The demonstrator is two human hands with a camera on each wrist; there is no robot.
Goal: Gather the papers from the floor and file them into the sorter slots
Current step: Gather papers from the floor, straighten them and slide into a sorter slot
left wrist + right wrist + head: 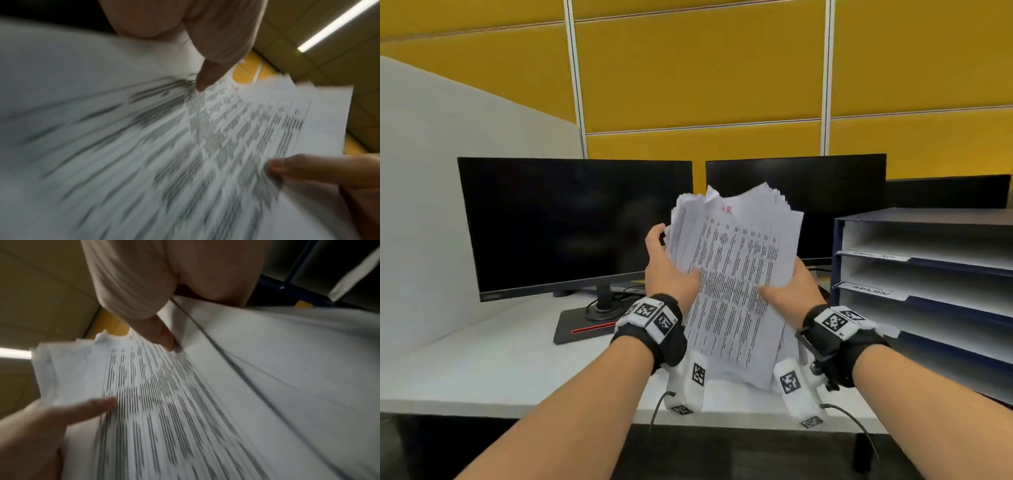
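A loose, uneven stack of printed papers (732,274) stands tilted above the white desk (493,359), with red handwriting at the top of the front sheet. My left hand (671,270) grips its left edge, thumb on the front page. My right hand (789,291) grips the lower right edge, thumb pressed on the print. The stack's bottom edge rests near the desk. The wrist views show the papers (205,146) (185,402) blurred, with a thumb on top in each. The dark blue sorter (928,281) with several labelled slots stands to the right.
Two dark monitors (575,226) (825,192) stand behind the papers, the left one on a flat base (582,329) with cables. A white divider (431,192) closes the left side; yellow panels rise behind. The desk's front edge runs just below my wrists.
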